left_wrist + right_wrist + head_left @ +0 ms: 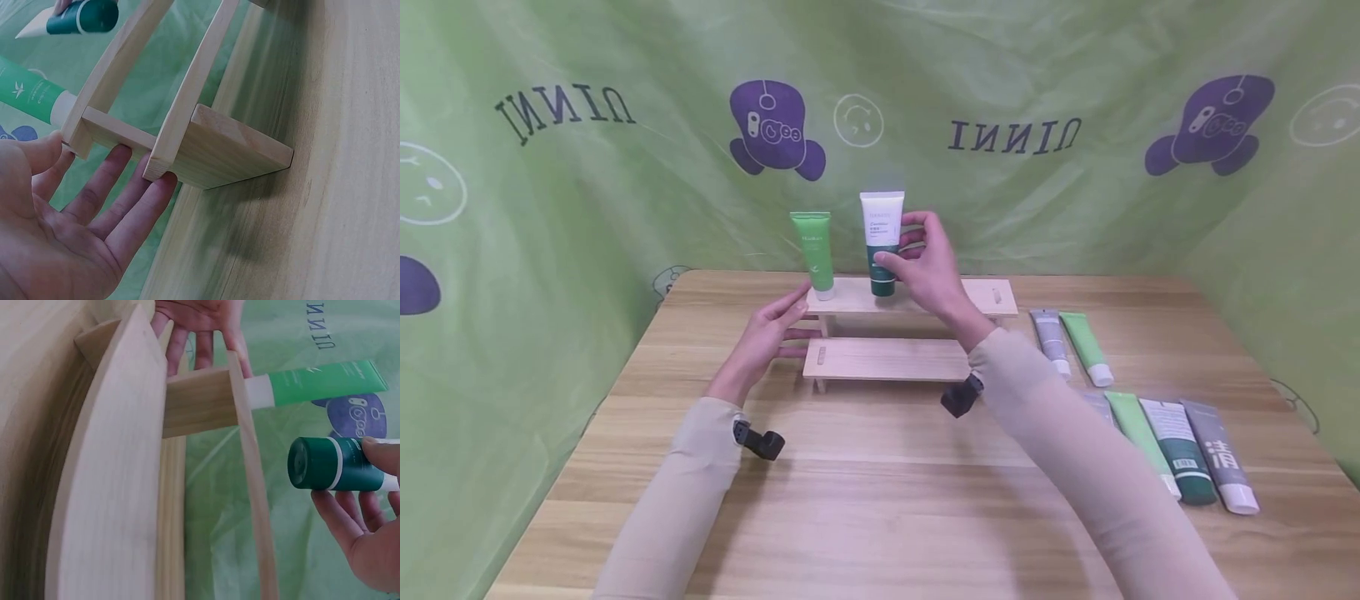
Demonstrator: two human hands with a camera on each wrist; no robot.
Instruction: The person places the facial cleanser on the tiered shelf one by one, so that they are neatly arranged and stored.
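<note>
My right hand (931, 265) pinches a white and dark-green squeeze tube (882, 225) between thumb and fingers. That tube is upright, cap down, above the top board of a two-step wooden stand (895, 358). In the right wrist view its dark-green cap (306, 464) is apart from the board's edge. A bright green tube (813, 246) stands on its white cap at the left end of the top step. Beside it, my left hand (767, 333) touches the stand's left end; the left wrist view shows extended fingers (134, 219) against the board edges and the thumb at the top board.
To the right of the stand, a grey tube (1049, 342) and a green tube (1084, 346) lie on the wooden table (880, 500). Nearer lie several more, including a white and green tube (1176, 446) and a grey tube (1217, 450). A green printed curtain (1000, 200) hangs behind.
</note>
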